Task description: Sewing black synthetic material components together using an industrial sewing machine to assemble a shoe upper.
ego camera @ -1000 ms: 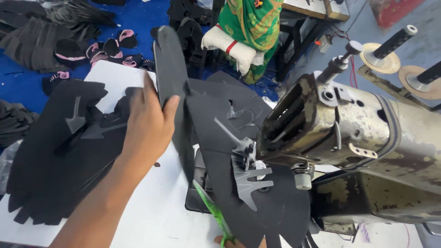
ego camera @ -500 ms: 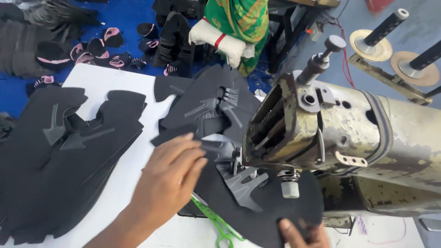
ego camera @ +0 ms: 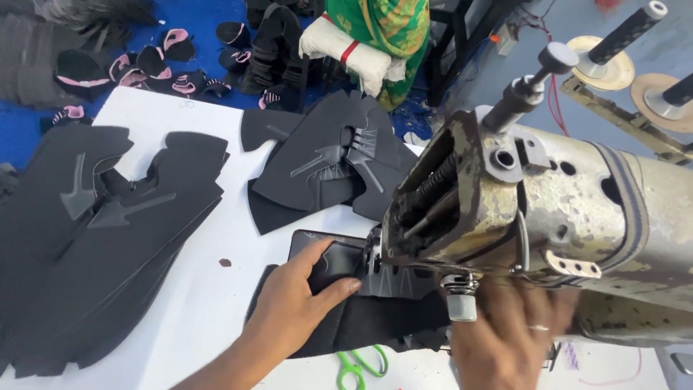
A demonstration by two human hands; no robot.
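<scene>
My left hand (ego camera: 296, 300) lies flat on a black shoe-upper piece (ego camera: 361, 325) that rests on the sewing machine's bed, fingers pressing it just left of the presser foot. My right hand (ego camera: 505, 332) is blurred under the machine's head (ego camera: 520, 209) and holds the right side of the same black piece; a ring shows on one finger. The needle area is hidden behind the machine's head.
A stack of black cut uppers (ego camera: 101, 231) lies at the left on the white table (ego camera: 216, 289). Another pile of finished pieces (ego camera: 332, 162) sits behind the machine. Green scissors (ego camera: 357, 365) lie at the front edge. A person in green cloth (ego camera: 382, 36) sits beyond.
The piece my left hand carried over from the left stack now lies under the machine's head. My left hand has come down flat on it and my right hand has moved up onto its right side.
</scene>
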